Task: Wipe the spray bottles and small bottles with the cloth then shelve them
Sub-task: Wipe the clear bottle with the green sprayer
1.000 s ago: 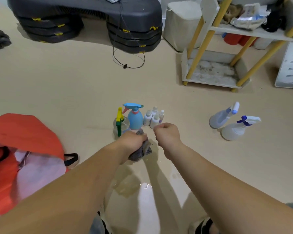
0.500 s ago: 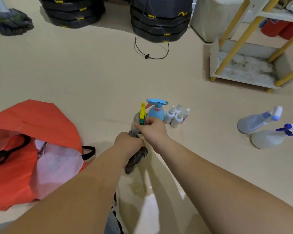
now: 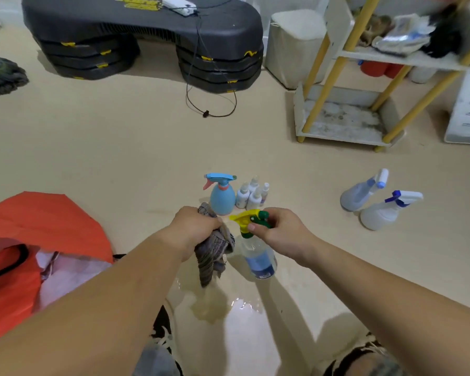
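Note:
My right hand (image 3: 278, 231) grips the yellow-and-green trigger head of a clear spray bottle (image 3: 258, 255) and holds it off the floor, tilted towards me. My left hand (image 3: 194, 227) grips a bunched grey striped cloth (image 3: 212, 253) that hangs just left of that bottle. Behind them on the floor stand a blue spray bottle (image 3: 222, 198) and several small white bottles (image 3: 251, 195). Two pale spray bottles with blue-and-white triggers (image 3: 379, 204) stand at the right. The white shelf with yellow posts (image 3: 345, 118) is at the far right.
An orange bag (image 3: 33, 248) lies open at the left. A black stepped platform (image 3: 147, 42) with a hanging cable, a mop head (image 3: 0, 74) and a white bin (image 3: 296, 47) line the back. The floor below my hands is wet. My shoes show at the bottom edge.
My right hand took the yellow-and-green bottle by its trigger head from beside the blue bottle and lifted it towards me. My left hand kept holding the cloth.

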Tool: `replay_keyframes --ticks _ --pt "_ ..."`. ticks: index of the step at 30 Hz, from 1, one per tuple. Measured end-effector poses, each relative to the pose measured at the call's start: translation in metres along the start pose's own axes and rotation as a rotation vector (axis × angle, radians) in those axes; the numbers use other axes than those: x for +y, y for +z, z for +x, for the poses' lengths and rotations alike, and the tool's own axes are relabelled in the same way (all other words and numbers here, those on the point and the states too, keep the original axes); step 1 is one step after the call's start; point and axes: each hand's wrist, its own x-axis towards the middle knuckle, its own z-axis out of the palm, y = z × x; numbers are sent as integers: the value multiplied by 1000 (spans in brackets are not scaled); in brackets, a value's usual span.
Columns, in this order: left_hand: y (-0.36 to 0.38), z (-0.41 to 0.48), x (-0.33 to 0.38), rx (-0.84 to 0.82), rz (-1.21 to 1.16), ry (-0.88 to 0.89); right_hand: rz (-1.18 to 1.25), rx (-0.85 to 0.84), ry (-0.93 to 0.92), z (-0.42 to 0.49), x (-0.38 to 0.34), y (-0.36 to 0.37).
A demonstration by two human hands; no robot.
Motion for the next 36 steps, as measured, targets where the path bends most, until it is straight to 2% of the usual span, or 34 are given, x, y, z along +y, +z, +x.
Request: replay_keyframes --ticks 5,9,11,17,20,22,25,29,31,33,35,36 --pt "8 -43 44 -152 79 68 -109 -14 11 -47 -38 -67" --pt "7 -87 93 -210 186 213 -125 76 -34 -78 -81 -113" --pt "7 -106 115 -178 194 307 -99 126 -68 -93 -102 -134" --pt "17 -136 149 43 -78 527 12 204 -146 -118 -121 -165" --pt "26 -127 146 111 -159 470 52 176 -149 -120 -113 -169" --pt "33 -121 149 79 -205 412 24 135 -143 -115 -108 -171" --pt "41 -130 161 30 -202 486 10 113 -143 -105 -106 -170" --pt "44 -160 161 111 151 803 39 99 -155 -93 -104 -169" --pt "51 -168 152 19 296 922 55 86 -166 -87 -105 -169" --pt "61 -166 144 -103 564 1010 72 72 -176 -82 -105 -169" --pt "66 -155 139 -140 859 1134 101 75 -189 -76 -106 -170" --pt "64 -147 140 -133 917 1202 105 86 -195 -75 -106 -171"
